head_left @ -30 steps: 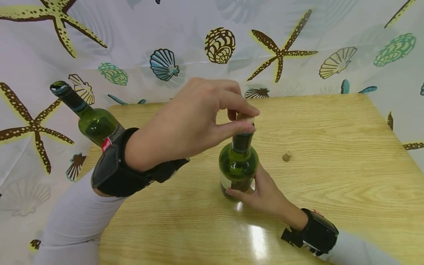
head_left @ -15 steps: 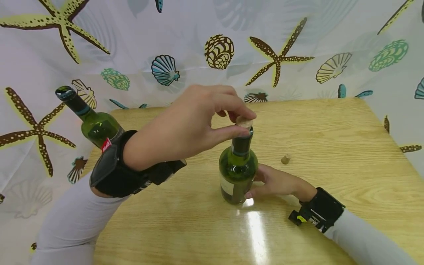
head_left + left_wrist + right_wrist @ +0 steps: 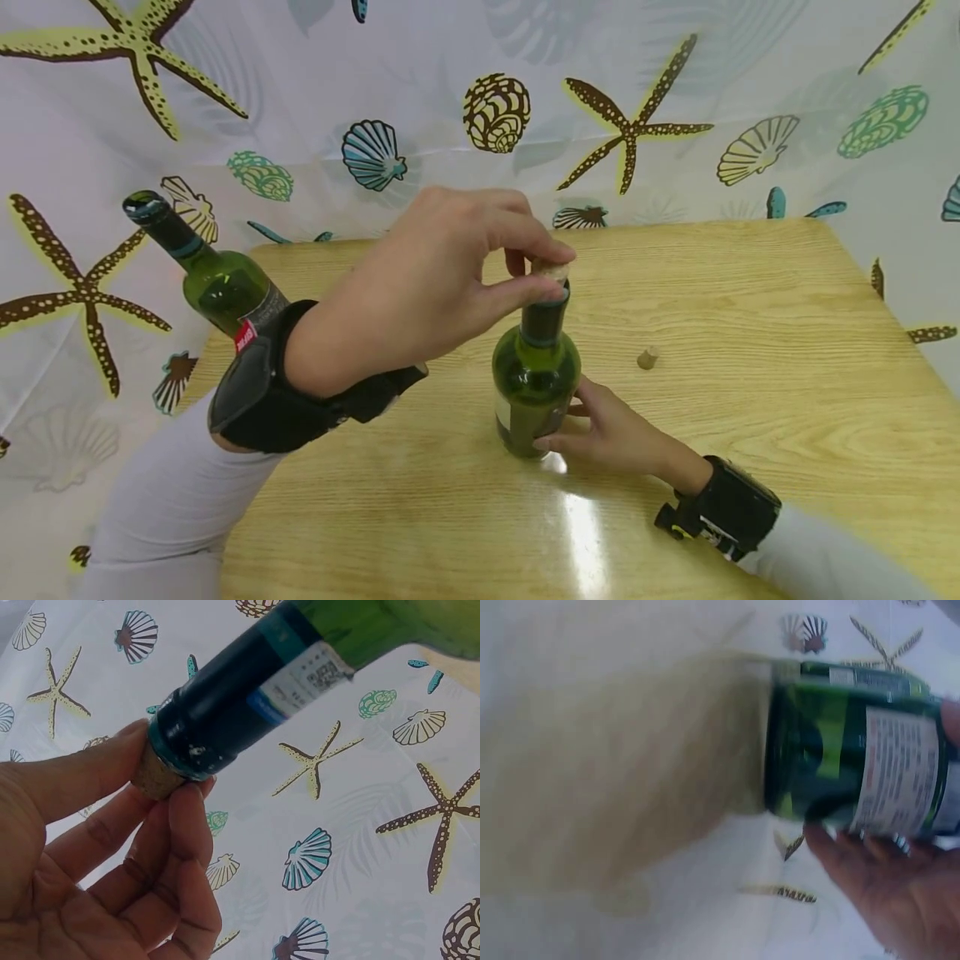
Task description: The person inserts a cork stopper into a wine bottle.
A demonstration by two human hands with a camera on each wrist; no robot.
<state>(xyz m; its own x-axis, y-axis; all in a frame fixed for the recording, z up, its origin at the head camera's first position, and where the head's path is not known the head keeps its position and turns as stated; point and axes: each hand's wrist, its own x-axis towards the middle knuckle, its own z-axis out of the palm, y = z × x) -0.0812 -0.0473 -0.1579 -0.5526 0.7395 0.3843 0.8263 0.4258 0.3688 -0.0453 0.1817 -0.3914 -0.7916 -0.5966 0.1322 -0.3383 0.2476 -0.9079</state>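
A green wine bottle (image 3: 536, 375) stands upright on the wooden table. At its mouth, my left hand (image 3: 442, 267) pinches a cork (image 3: 551, 271) between thumb and fingers. The left wrist view shows the cork's lower part (image 3: 156, 776) inside the fingertips, its other end in the dark bottle neck (image 3: 225, 705). My right hand (image 3: 618, 429) grips the bottle's body low on its right side, thumb in front and fingers behind. In the right wrist view, the printed back label (image 3: 900, 769) shows between the thumb and fingers of that hand.
Another cork (image 3: 647, 358) rests on the table (image 3: 750, 333) to the right of the bottle. A second green bottle (image 3: 225, 287), without a cork at its mouth, stands at the left, partly behind my left wrist. A patterned curtain (image 3: 435, 67) hangs along the back.
My right hand loosened and slid to the bottle's right side half a second ago, then closed round it again. The left hand keeps pinching the cork at the mouth, with slight shifts.
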